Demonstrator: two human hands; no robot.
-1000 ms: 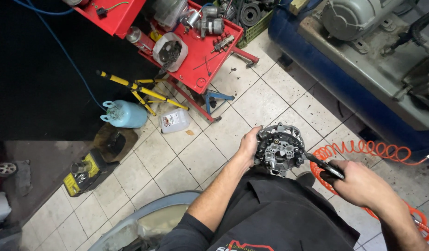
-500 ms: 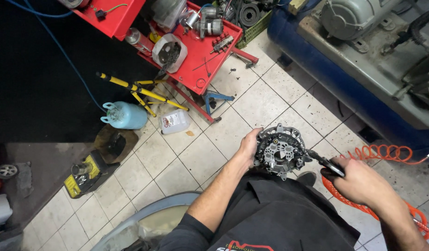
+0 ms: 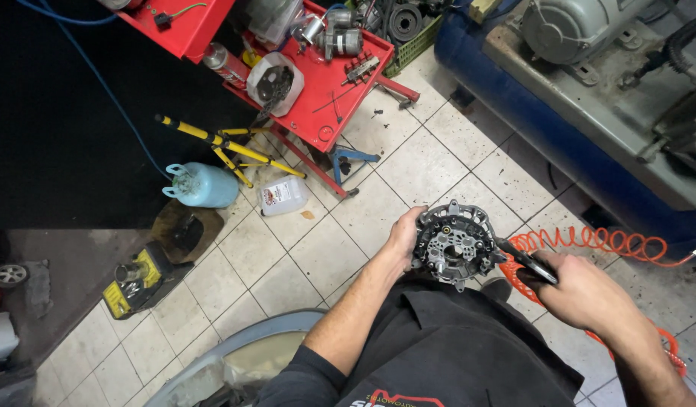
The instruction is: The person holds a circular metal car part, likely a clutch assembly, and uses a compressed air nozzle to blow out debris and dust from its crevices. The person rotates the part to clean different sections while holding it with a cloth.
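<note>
My left hand (image 3: 403, 240) grips the left edge of a round grey metal alternator part (image 3: 455, 245) held in front of my waist, its open face with black fittings turned up. Just right of it, my right hand (image 3: 582, 290) is closed around a black air blow gun (image 3: 525, 262), whose nozzle points at the part's right rim. An orange coiled air hose (image 3: 589, 243) runs from the gun across the tiled floor to the right.
A red metal cart (image 3: 318, 83) with motor parts stands ahead on the tiled floor. A yellow-black stand (image 3: 220, 147), light blue gas cylinder (image 3: 203, 185), clear plastic jug (image 3: 284, 196) and yellow tool (image 3: 137, 279) lie left. A blue compressor tank (image 3: 559, 136) fills the right.
The metal part and both hands have shifted slightly down and left in view; the grip on each is unchanged.
</note>
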